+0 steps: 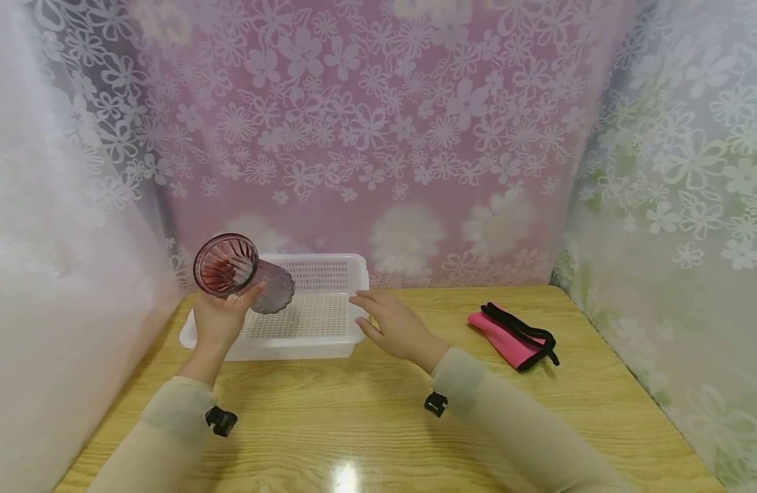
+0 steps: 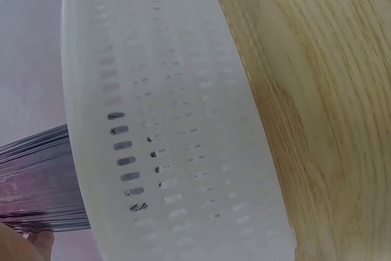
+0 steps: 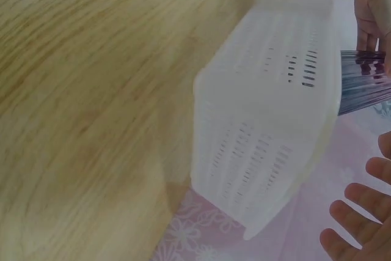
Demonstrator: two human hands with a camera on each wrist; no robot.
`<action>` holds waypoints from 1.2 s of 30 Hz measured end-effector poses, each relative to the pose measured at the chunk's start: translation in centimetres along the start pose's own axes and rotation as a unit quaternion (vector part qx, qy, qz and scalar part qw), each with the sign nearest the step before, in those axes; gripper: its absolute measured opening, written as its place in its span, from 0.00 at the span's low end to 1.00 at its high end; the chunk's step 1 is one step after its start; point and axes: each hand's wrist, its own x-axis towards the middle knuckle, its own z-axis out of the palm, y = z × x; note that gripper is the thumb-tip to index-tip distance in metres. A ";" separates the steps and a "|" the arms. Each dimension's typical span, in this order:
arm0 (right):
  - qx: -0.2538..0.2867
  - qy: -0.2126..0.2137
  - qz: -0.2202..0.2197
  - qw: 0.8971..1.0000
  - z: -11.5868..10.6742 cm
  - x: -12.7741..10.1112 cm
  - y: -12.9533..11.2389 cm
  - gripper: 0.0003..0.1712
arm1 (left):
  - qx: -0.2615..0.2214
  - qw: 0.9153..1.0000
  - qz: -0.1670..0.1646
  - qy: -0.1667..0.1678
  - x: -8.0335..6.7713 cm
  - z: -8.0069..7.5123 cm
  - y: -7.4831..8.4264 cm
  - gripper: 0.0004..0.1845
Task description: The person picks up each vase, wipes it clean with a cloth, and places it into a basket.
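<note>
A purple ribbed glass vase (image 1: 275,287) leans over the left part of a white plastic basket (image 1: 358,274), its round mouth turned up toward the head camera and its scalloped base pointing right. My left hand (image 1: 218,323) grips it near the mouth, thumb on the near side. Through the basket's slots the dark lower part of the vase (image 2: 40,181) shows in the left wrist view. At the basket's right rim is my right hand (image 1: 398,327), holding nothing, its fingers (image 3: 357,224) spread apart in the right wrist view.
A folded pink cloth (image 1: 504,339) with black edging lies on the right side of the wooden table (image 1: 378,424). Flowered curtains (image 1: 378,137) hang behind the table and along both sides.
</note>
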 end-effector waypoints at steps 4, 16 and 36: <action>-0.002 -0.005 0.008 1.000 0.8 0.4 -0.1 0.28 | 0.066 0.998 0.015 -0.005 0.2 -0.2 -0.4 0.44; -0.017 -0.020 0.009 1.000 3.9 1.5 -0.4 0.29 | 0.102 0.994 0.029 -0.036 1.2 -0.7 -1.3 0.43; -0.034 -0.052 0.026 0.998 6.1 1.6 -1.1 0.33 | 0.179 0.980 0.017 -0.088 2.3 -0.7 -1.6 0.39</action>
